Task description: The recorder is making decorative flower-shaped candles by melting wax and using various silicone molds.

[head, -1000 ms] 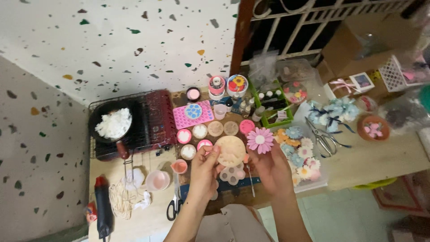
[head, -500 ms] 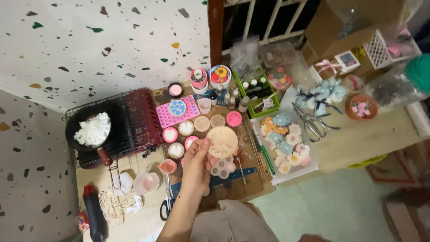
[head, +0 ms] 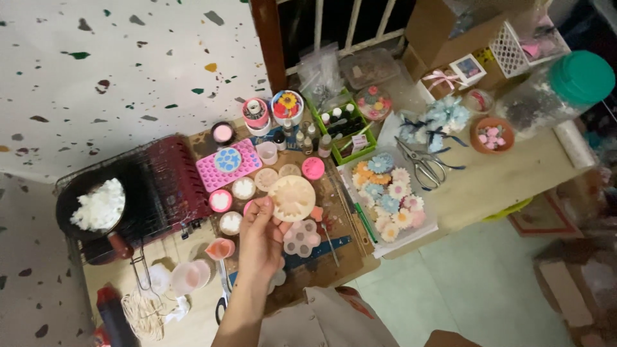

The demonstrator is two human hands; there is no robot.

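Gone from view since a second earlier were the right hand and the pink daisy it had held; only the left hand (head: 260, 241) remained, and the camera had swung rightward. Fingers (head: 265, 207) were closed in a pinch on the lower-left edge of the round cream flower mould (head: 292, 198), which was raised above the work board (head: 334, 260), its face turned up toward the camera. From the fingertips the mould lay up and to the right; being a disc, it showed no long axis. Directly below it on the board rested a pale six-cavity mould (head: 302, 238); just left stood small filled round moulds (head: 220, 200), and toward the far edge a pink cavity tray (head: 247, 160). Finished wax flowers (head: 389, 196) lay on a clear sheet to the right, scissors (head: 421, 168) beyond them. Near the left edge, a black pan of white wax (head: 96, 205) sat on a wire rack.
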